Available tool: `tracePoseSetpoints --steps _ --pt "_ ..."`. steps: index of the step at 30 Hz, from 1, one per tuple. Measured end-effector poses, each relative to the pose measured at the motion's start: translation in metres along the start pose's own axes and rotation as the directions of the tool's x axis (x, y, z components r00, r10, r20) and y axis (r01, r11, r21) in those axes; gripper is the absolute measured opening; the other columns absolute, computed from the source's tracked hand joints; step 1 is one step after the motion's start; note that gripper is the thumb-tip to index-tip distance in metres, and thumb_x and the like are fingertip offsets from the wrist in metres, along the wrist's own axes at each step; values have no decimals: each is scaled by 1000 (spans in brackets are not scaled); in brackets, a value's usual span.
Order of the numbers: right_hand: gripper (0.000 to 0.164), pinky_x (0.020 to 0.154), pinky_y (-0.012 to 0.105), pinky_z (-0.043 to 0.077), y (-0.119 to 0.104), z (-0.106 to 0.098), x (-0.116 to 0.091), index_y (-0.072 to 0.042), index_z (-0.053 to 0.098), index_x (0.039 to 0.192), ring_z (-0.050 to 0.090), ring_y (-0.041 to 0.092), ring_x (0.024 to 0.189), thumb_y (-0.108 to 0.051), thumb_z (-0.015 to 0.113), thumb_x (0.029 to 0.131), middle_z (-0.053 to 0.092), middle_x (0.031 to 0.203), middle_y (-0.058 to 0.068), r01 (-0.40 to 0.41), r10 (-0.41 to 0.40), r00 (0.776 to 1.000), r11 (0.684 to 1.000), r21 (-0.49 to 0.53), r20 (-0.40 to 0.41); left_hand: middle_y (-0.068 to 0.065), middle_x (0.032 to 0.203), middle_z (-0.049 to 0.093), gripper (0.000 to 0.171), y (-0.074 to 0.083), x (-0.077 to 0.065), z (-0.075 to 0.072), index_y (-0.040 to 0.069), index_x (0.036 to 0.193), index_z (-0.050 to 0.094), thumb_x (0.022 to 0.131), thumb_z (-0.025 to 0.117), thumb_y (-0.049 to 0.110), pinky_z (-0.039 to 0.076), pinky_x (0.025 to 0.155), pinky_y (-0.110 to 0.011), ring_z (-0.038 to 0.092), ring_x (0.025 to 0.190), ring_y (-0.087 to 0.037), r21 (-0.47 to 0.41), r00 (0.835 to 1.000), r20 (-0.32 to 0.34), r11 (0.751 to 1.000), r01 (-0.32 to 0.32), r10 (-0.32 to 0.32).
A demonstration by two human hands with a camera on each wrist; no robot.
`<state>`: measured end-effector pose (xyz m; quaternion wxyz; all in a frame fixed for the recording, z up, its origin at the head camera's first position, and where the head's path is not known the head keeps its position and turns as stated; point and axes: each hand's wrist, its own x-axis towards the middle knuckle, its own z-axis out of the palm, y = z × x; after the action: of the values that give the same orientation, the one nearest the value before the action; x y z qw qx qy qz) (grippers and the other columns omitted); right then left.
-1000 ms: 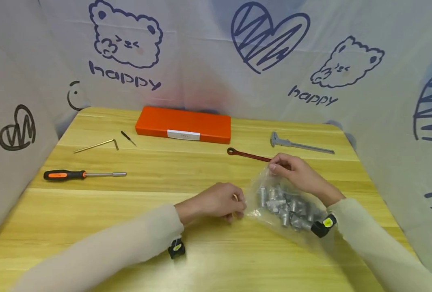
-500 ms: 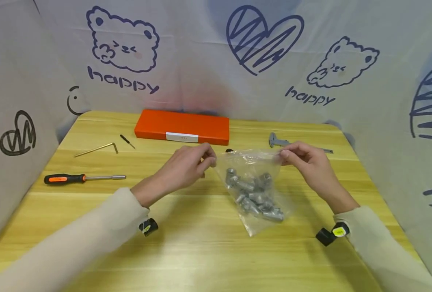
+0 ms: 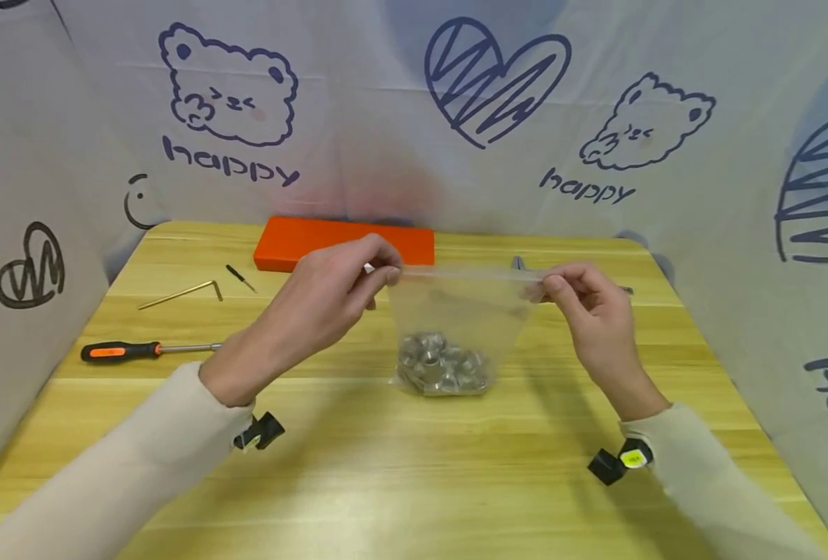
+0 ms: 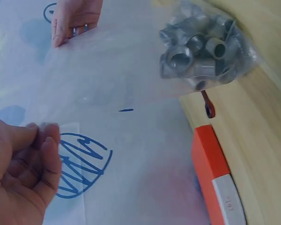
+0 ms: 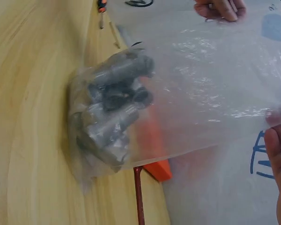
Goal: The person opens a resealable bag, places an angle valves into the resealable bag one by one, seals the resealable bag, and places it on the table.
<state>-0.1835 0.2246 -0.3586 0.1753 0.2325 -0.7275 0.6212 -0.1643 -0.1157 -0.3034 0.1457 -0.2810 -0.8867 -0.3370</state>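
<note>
A clear plastic bag [image 3: 414, 307] hangs upright between the two hands, its top edge stretched nearly level. My left hand [image 3: 316, 292] pinches the top left corner between thumb and fingers. At the opposite corner, my right hand [image 3: 599, 330] pinches the edge the same way. Several silvery metal sockets [image 3: 442, 365] lie heaped in the bottom of the bag. Their hollow round ends show through the plastic in the left wrist view, where the sockets [image 4: 194, 51] are seen close up. Whether the bag's bottom touches the table, I cannot tell.
An orange-red case [image 3: 281, 243] lies at the back, partly behind the left hand. On the left are a black-and-orange screwdriver [image 3: 121, 352], a hex key [image 3: 181, 294] and a small black screwdriver [image 3: 239, 276]. A ratchet wrench [image 5: 139, 197] and a caliper [image 3: 518, 263] are partly covered.
The left hand has moved up and taken the bag's other top corner. The bag, first lying slanted by the right hand, now hangs stretched between both hands, sockets gathered at its bottom.
</note>
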Motion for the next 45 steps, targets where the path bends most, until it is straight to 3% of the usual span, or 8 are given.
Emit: tracePoseSetpoints --steps 6,11,14,20,23,34,39,45 --pt "14 89 20 60 7 9 -3 18 65 112 74 6 92 6 60 108 77 103 -9 126 -129 991 988 -91 -36 -1 97 79 22 -10 -10 4 8 125 70 104 75 14 57 67 -28 68 73 -10 -20 988 -116 995 -100 97" --pt "21 87 18 58 2 15 -6 16 67 111 73 4 93 -5 63 109 76 106 -11 178 -188 980 975 -136 -69 -5 97 78 25 -10 -11 2 3 119 70 98 81 4 58 74 -29 68 80 -14 32 941 -232 969 -245 246" --pt "26 86 18 58 1 21 -7 16 65 108 74 5 93 -9 61 111 75 104 -10 203 -212 975 973 -113 -66 -6 96 77 25 -11 -12 0 2 117 69 96 82 1 58 76 -28 69 81 -14 35 926 -264 962 -270 269" --pt "22 85 20 60 7 28 -10 20 58 106 72 8 91 -1 55 112 73 101 -7 168 -167 984 986 11 -55 0 97 79 25 -20 -15 4 5 123 73 100 80 11 58 80 -27 69 85 -10 -107 983 -160 988 -112 94" --pt "22 83 21 60 10 29 -12 19 61 109 72 7 90 -2 57 112 74 102 -8 158 -157 987 987 23 -47 2 97 77 16 -24 -14 10 10 117 78 102 79 16 57 79 -30 67 86 -10 -133 995 -95 990 -43 30" --pt "13 88 24 63 12 29 -10 19 66 114 77 11 95 17 60 103 77 106 1 133 -138 989 985 110 46 -3 91 72 6 -29 -16 23 7 107 74 106 72 12 53 79 -34 63 85 -17 -78 979 -181 991 -111 96" --pt "9 84 21 62 12 31 -10 19 64 109 76 10 90 15 60 103 76 105 -1 127 -131 991 983 134 19 -2 95 75 9 -30 -17 25 7 111 77 105 73 12 53 79 -33 65 87 -16 -95 979 -180 989 -114 95" --pt "10 78 21 61 12 34 -8 17 64 105 74 11 88 8 62 104 76 103 0 162 -159 987 973 166 -37 -3 97 74 5 -28 -17 29 7 107 77 105 73 10 55 75 -32 64 88 -15 -74 962 -207 978 -197 178"
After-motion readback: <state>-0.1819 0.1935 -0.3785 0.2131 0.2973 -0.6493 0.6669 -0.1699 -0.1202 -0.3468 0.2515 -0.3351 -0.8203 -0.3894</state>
